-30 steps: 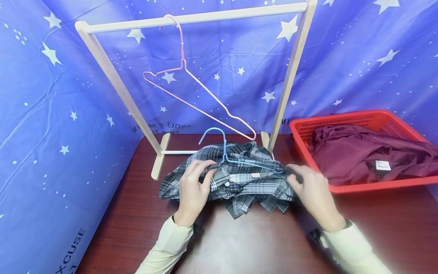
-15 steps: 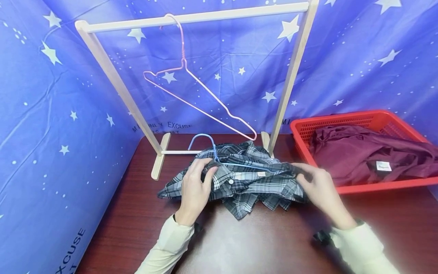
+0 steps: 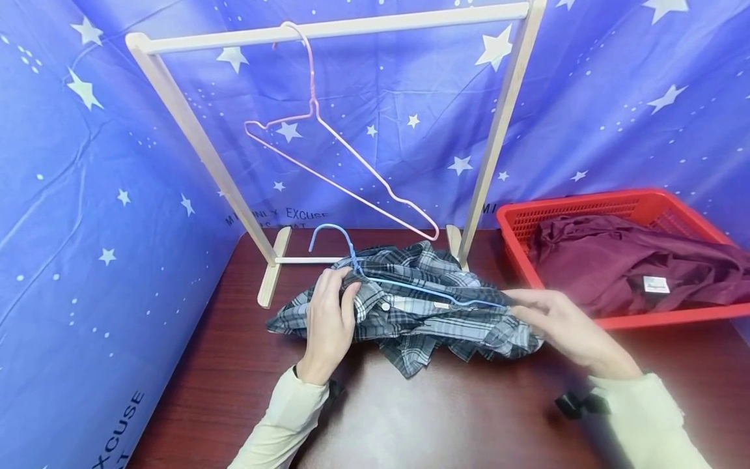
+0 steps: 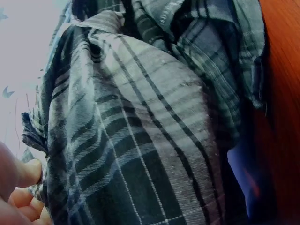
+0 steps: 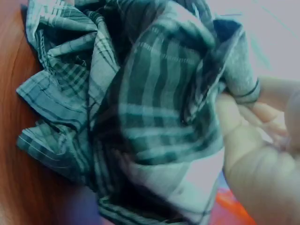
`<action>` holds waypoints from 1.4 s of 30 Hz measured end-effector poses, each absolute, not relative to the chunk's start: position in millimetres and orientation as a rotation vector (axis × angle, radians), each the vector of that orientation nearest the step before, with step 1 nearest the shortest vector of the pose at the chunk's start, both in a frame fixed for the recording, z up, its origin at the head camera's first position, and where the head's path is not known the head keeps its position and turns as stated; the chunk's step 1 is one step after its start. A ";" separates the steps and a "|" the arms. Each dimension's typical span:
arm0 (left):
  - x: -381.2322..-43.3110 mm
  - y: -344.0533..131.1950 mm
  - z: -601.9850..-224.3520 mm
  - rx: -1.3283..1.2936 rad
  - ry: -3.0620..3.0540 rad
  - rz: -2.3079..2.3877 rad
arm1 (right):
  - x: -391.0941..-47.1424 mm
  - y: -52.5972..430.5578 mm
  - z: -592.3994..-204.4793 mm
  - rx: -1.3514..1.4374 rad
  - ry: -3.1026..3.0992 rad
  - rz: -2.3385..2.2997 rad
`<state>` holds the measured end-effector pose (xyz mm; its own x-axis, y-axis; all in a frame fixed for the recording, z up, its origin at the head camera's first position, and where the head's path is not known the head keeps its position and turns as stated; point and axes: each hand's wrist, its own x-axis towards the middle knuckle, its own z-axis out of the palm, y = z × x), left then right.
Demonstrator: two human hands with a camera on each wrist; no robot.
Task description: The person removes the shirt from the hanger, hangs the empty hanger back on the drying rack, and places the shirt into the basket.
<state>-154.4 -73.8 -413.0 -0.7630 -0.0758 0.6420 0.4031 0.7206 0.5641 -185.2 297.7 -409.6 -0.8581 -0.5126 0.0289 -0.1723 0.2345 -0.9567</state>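
A dark grey plaid shirt [image 3: 451, 327] is bunched up, with a blue wire hanger [image 3: 404, 284] lying in its neck opening. The hanger's hook rises free on the left, while its left arm is hidden in the cloth. My left hand [image 3: 325, 319] pinches the shirt at the collar, just below the hook. At the hanger's right end, my right hand [image 3: 571, 329] grips the shoulder cloth between thumb and fingers. In the right wrist view the thumb [image 5: 234, 131] presses against the plaid fabric; the left wrist view shows fingertips at the shirt's edge.
Behind the shirt stands a wooden rack [image 3: 498, 137] with a pink hanger [image 3: 351, 146] on its rail. A red basket [image 3: 518, 244] holding a maroon garment [image 3: 615, 260] sits at the right. Blue star-printed cloth [image 3: 105, 195] encloses the back and sides of the table [image 3: 422, 417].
My right hand has moved right and slightly down, stretching the shoulder cloth outward. The hanger's hook has shifted left, and its right end reaches farther toward the shirt's right shoulder.
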 end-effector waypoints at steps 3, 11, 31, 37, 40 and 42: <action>-154.2 -75.0 -413.7 -0.235 -2.258 -0.970 | -187.1 298.2 -415.4 -0.699 1.948 -1.825; -153.3 -76.3 -415.9 -0.191 -2.247 -1.020 | -185.9 288.8 -425.6 -0.765 1.546 -2.004; -150.9 -69.1 -418.1 -0.270 -2.213 -1.058 | -176.0 252.2 -445.7 -0.744 2.432 -1.605; -151.1 -72.2 -419.2 -0.270 -2.217 -1.051 | -175.7 254.5 -440.1 -0.693 2.566 -1.546; -150.9 -73.3 -419.7 -0.268 -2.225 -1.053 | -177.3 257.2 -437.2 -0.742 2.581 -1.519; -150.9 -73.8 -420.0 -0.263 -2.228 -1.059 | -179.6 259.0 -435.2 -0.834 2.557 -1.536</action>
<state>-150.9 -73.8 -420.0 -0.7692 -0.0919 0.6324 0.4323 0.6539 0.6209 -179.6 259.0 -435.2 -0.8540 -0.4664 0.2306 -0.4226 0.3633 -0.8303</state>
